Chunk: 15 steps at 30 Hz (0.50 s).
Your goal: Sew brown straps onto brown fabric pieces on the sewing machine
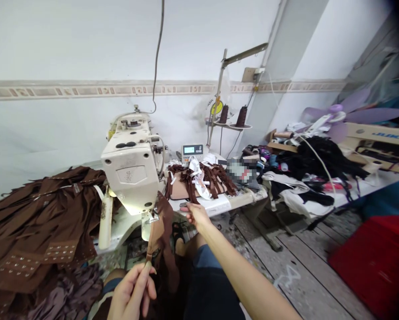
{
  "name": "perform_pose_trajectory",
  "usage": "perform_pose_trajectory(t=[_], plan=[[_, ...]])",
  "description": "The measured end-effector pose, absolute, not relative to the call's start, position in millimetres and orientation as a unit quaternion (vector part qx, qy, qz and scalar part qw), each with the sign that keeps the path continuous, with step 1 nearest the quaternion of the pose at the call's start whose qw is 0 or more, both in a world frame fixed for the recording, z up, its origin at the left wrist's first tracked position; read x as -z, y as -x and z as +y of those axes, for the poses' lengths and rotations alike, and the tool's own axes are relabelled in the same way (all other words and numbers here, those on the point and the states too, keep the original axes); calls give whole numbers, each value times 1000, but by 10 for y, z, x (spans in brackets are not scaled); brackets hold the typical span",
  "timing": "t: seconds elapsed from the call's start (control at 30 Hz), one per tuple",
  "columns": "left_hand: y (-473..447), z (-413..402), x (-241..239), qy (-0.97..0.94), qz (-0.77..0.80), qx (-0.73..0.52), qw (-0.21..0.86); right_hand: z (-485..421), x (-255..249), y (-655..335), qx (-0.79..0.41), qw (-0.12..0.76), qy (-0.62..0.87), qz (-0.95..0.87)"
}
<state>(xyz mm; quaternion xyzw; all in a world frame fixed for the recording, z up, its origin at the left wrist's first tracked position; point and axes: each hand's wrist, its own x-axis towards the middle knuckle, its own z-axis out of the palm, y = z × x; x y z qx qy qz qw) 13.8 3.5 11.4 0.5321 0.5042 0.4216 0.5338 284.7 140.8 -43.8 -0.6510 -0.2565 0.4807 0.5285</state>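
I sit at a cream sewing machine (133,166). A narrow brown fabric strip (161,226) hangs from under its needle down toward my lap. My left hand (133,291) pinches the lower end of that strip between thumb and fingers. My right hand (194,213) reaches out over the table edge with fingers spread, holding nothing, just short of a heap of brown strips and white pieces (201,178) lying on the machine table (219,205).
A large pile of brown studded fabric (39,218) fills the left. Thread cones on a stand (234,116) and a small control box (192,150) sit behind. A second table with black cloth (322,160), a purple fan (339,115) and a red object (379,262) stand right.
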Motion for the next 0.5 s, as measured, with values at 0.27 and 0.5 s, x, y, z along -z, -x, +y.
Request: perform_pose_trajectory(t=[0.27, 0.5], plan=[[-148, 21, -64, -520, 505, -421, 546, 1061, 384, -3017, -267, 327, 739, -524], [-154, 45, -16, -537, 503, -408, 540, 920, 283, -2835, -115, 108, 756, -635]])
